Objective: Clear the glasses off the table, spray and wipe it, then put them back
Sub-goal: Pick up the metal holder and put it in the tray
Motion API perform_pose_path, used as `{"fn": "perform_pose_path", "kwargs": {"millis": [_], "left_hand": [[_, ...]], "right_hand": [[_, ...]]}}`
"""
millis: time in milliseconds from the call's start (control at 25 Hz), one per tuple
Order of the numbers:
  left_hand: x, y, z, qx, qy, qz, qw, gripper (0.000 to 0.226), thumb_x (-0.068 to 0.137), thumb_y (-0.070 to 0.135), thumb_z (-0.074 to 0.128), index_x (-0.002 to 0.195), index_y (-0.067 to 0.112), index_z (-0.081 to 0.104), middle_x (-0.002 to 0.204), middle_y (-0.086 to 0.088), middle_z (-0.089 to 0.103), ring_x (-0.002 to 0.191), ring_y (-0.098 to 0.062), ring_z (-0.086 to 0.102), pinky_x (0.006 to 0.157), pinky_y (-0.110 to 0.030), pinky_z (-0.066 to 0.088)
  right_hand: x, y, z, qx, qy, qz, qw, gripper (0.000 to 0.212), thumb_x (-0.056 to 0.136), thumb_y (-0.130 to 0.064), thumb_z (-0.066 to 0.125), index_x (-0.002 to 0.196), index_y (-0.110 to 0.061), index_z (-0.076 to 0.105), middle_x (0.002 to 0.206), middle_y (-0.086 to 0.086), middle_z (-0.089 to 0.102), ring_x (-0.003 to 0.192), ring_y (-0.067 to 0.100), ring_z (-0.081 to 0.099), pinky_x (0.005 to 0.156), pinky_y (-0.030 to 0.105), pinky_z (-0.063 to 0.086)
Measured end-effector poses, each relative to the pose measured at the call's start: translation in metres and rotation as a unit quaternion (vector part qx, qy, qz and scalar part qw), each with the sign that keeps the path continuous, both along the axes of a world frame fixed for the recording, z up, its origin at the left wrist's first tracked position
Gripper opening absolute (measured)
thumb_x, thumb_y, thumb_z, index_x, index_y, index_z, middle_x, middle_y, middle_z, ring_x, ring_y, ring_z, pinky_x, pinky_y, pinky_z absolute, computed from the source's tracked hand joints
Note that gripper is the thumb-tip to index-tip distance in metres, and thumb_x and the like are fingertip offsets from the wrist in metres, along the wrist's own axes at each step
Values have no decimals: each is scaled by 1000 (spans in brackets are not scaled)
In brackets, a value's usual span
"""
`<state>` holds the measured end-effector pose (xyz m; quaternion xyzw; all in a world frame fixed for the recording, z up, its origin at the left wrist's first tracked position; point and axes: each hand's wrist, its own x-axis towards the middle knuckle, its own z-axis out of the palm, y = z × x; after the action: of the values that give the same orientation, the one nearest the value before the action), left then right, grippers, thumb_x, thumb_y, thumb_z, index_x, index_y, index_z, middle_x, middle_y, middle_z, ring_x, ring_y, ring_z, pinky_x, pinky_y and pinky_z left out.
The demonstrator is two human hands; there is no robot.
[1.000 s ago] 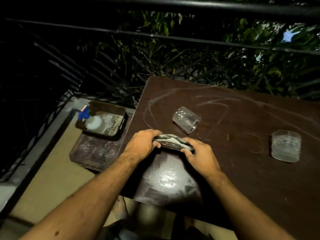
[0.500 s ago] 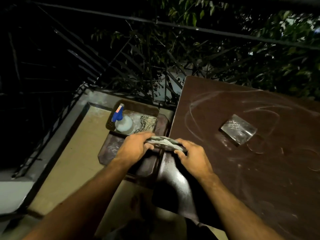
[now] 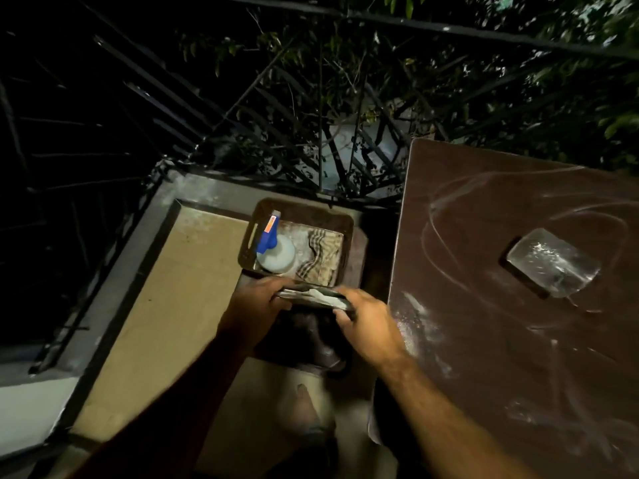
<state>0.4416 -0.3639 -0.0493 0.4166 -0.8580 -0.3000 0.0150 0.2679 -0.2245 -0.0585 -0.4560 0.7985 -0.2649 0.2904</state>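
A flat, shallow tray-like object [image 3: 313,296] is gripped at its two ends: the left hand [image 3: 254,311] is closed on its left edge and the right hand [image 3: 370,326] on its right edge. What exactly this object is cannot be told, because it is seen edge-on and a little blurred. It is held in the air just beside the left edge of the brown surface [image 3: 484,357], above a dark low stand [image 3: 304,344], and just in front of a brown basket [image 3: 345,223]. In the basket a spray bottle [image 3: 275,252] with a blue head and a checked cloth [image 3: 321,257] are seen. One glass [image 3: 553,262] is lying on its side on the surface, well apart from both hands, among pale smear marks.

The step in hand is judged to be setting the object down off the surface. It should be kept level and lowered with both hands together, so that nothing slides. The glass on the surface is not yet cleared; it may roll, so it should be taken by its body before any spraying is begun
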Motion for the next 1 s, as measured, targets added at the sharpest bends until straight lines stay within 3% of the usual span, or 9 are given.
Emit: {"fn": "perform_pose_path", "kwargs": {"millis": [120,280,440,640,1000], "left_hand": [[10,-14,-21,18,-14,24,999,38,87,24,68,124,30,67,122,3,71,111,-19,64,93,-22,43],[21,-26,-58,76,-82,32,993,46,93,31,62,139,30,55,132,-1,66,121,-25,60,106,-34,42],[26,-34,-87,83,-72,53,993,48,92,22,66,139,26,56,132,-9,65,120,-31,59,104,-36,42],[29,-41,-118,85,-104,41,990,50,94,22,63,142,18,52,133,-17,62,121,-38,57,103,-41,42],[32,-59,-139,76,-102,39,991,43,93,21,64,135,13,60,121,-21,68,110,-44,62,94,-44,47]], "right_hand": [[15,-13,-24,17,-24,-3,1000,40,85,-18,66,121,-31,57,117,-1,68,104,18,65,91,31,51],[29,-24,-57,29,-26,-22,999,39,84,-17,69,120,-29,61,116,-3,68,105,15,64,93,27,49],[41,-32,-88,46,-21,-20,999,37,87,-19,66,124,-24,63,118,-1,67,108,15,63,93,16,40],[43,-44,-114,68,-9,-17,998,38,88,-22,65,126,-25,62,122,0,68,110,18,63,95,23,44],[44,-61,-134,84,-7,-39,996,37,88,-29,63,124,-33,55,110,0,70,99,20,66,86,29,53]]}}
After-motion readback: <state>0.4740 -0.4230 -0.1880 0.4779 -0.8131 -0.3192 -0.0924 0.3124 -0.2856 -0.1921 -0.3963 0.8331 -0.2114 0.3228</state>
